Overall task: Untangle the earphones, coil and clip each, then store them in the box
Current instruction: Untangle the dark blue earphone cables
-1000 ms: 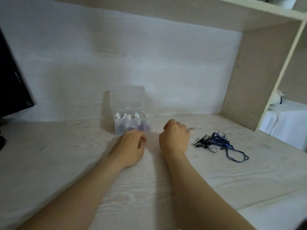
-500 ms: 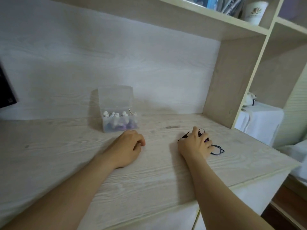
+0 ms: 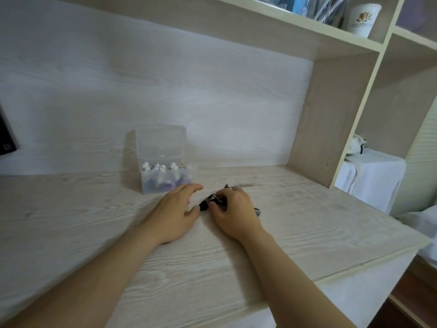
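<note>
A clear plastic box (image 3: pixel 163 159) with its lid raised stands at the back of the desk and holds white and purple earphones. A dark tangle of earphones (image 3: pixel 209 201) lies on the desk in front of it, mostly hidden under my right hand (image 3: pixel 233 209), whose fingers curl over and grip it. A bit of dark cable shows at the hand's right side. My left hand (image 3: pixel 176 213) lies just left of the tangle with fingers spread and relaxed, its thumb close to the dark bundle.
The pale wood desk (image 3: pixel 94 233) ends at a front edge near the lower right. A shelf side panel (image 3: pixel 316 129) rises at the right. A paper cup (image 3: pixel 361 18) stands on the upper shelf. A dark monitor edge (image 3: pixel 6 140) is at far left.
My right hand has dragged the dark earphones leftwards to the middle of the desk, in front of the box. My left hand has opened and shifted slightly right towards them.
</note>
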The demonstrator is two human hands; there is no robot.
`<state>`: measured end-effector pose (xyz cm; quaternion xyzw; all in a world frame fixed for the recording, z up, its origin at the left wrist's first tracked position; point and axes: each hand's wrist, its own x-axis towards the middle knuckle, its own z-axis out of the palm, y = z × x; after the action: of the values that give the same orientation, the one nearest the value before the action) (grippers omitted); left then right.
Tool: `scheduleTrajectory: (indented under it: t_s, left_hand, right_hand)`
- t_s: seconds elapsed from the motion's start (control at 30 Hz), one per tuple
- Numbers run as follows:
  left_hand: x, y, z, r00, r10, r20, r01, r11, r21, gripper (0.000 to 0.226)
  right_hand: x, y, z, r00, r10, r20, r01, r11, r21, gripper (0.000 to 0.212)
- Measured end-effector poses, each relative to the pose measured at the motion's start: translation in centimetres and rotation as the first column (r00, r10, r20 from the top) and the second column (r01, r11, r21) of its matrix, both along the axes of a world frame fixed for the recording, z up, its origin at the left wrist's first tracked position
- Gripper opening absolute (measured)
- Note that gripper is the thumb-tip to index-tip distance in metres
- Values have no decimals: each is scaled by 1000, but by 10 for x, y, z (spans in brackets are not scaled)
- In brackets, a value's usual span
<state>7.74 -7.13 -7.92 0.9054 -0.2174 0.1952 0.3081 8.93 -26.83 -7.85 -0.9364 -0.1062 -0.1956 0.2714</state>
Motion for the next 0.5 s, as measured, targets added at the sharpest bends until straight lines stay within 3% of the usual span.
scheduleTrajectory:
  t_s: [0.1, 0.2, 0.4, 0.5]
  left_hand:
    - [4, 7, 1, 999, 26, 28, -25, 999, -28, 48]
    - [7, 17, 3, 999, 42, 11, -41, 996, -83, 39]
    - [8, 31, 7, 977, 203, -63, -209, 972, -105, 36]
    - [4, 37, 12, 949, 305, -83, -308, 951, -26, 40]
  right_hand:
    - [-5, 28, 3, 982, 162, 95, -169, 983, 73, 34]
    - [-8, 43, 8, 954, 257, 153, -273, 958, 93, 43]
    - [8, 51, 19, 962, 189, 196, -225, 957, 181, 27]
    - [16, 60, 27, 971, 145, 188, -198, 932, 304, 17]
